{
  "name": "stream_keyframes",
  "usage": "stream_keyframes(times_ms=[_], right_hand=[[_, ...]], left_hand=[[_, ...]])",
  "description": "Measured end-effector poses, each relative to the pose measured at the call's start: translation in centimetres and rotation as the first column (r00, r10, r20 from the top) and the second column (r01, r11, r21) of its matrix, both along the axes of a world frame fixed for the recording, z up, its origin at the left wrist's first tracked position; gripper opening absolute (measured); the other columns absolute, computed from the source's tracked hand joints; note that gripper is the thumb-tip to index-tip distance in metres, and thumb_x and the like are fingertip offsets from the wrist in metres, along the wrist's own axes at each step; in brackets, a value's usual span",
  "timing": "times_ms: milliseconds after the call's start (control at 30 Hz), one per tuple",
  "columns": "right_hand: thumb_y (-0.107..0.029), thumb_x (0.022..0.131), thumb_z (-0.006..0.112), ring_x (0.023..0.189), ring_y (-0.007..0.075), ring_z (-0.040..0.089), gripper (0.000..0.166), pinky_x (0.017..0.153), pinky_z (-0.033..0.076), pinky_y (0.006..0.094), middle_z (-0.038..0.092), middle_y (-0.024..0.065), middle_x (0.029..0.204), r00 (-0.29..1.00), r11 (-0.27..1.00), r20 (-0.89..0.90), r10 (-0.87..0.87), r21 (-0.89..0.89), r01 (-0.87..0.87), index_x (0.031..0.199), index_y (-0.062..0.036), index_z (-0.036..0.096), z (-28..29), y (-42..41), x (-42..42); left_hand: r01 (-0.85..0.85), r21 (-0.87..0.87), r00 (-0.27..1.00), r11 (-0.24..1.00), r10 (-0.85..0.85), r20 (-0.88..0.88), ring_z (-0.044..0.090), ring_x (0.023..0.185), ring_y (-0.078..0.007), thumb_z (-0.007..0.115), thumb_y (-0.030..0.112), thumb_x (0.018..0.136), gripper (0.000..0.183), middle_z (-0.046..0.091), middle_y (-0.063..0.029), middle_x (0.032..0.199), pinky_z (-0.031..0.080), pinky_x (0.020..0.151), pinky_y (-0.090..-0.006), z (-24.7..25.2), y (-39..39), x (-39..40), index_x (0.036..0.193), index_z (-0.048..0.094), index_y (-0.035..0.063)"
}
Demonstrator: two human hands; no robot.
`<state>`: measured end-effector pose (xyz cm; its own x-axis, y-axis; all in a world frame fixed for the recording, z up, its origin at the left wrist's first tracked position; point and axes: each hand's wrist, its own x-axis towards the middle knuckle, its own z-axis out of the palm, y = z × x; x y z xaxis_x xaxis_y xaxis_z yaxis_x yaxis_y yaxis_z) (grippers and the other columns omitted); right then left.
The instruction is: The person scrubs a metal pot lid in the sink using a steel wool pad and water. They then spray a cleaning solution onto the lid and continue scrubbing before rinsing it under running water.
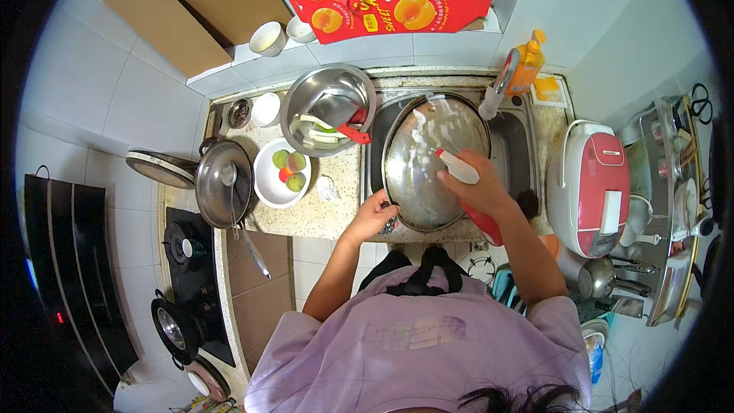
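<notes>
A large round metal pan or lid (pixel 424 178) lies across the sink, streaked with white foam. My right hand (pixel 479 183) grips a spray bottle with a white trigger head (pixel 460 167). Its red nozzle points left over the foamy metal, and the red body hangs below my hand. At the near left rim, my left hand (pixel 373 219) holds a dark, shiny, crinkled thing that looks like a steel-wool scrubber (pixel 389 226). Those fingers are right beside the rim; whether they press on it is hard to tell.
Left of the sink stand a steel bowl (pixel 293 129) with a red-handled cleaver and scallions, a white bowl (pixel 265 192) of fruit, and a frying pan (pixel 215 201). The faucet (pixel 506 74) and an orange bottle (pixel 526 66) are behind; a rice cooker (pixel 590 178) is right.
</notes>
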<state>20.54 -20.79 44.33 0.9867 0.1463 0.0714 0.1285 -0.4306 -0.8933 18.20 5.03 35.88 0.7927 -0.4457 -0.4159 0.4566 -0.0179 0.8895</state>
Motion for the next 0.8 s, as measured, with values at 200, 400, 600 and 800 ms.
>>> stream_keyframes(times_ms=[200,400,600,800], right_hand=[[-0.024,0.078,0.073,0.074,0.0244,0.059,0.028,0.068,0.046,0.0353,0.059,0.0120,0.079,0.966,0.971,-0.155,-0.208,0.086,0.223,0.087,-0.0006,0.062,-1.4,-1.5,-1.2],[-0.026,0.080,0.075,0.069,0.0152,0.055,0.030,0.065,0.045,0.0323,0.060,0.0050,0.076,0.925,0.910,-0.211,-0.315,0.208,0.358,0.093,-0.0009,0.065,-3.8,-5.5,-0.8],[-0.027,0.082,0.073,0.067,0.0134,0.056,0.031,0.061,0.044,0.0319,0.061,0.0043,0.074,0.861,0.893,-0.243,-0.446,-0.060,0.446,0.096,-0.0011,0.066,-4.9,-6.8,-1.0],[-0.028,0.079,0.075,0.068,0.0186,0.060,0.031,0.063,0.047,0.0350,0.065,0.0102,0.078,0.880,0.945,-0.408,-0.242,0.108,0.310,0.091,0.0000,0.067,-1.3,-6.5,-2.4]], left_hand=[[-0.032,0.038,0.999,0.999,0.032,-0.014,0.058,0.061,-0.0104,0.058,0.006,0.087,0.015,0.061,-0.0021,0.078,0.048,0.055,-0.0252,-0.5,0.6,0.4,0.102,0.057,0.0036],[-0.102,-0.035,0.993,0.994,0.099,-0.063,0.059,0.057,-0.0117,0.057,0.006,0.087,0.018,0.062,-0.0034,0.079,0.049,0.051,-0.0257,0.5,1.2,0.5,0.104,0.058,0.0033],[-0.172,-0.062,0.976,0.983,0.161,-0.143,0.059,0.055,-0.0125,0.057,0.004,0.086,0.018,0.061,-0.0034,0.078,0.051,0.050,-0.0275,0.2,2.6,0.0,0.104,0.058,0.0040],[-0.262,-0.115,0.950,0.958,0.234,-0.207,0.059,0.054,-0.0135,0.057,0.002,0.085,0.016,0.063,-0.0049,0.079,0.052,0.050,-0.0283,-0.4,3.2,-0.3,0.101,0.059,0.0045]])
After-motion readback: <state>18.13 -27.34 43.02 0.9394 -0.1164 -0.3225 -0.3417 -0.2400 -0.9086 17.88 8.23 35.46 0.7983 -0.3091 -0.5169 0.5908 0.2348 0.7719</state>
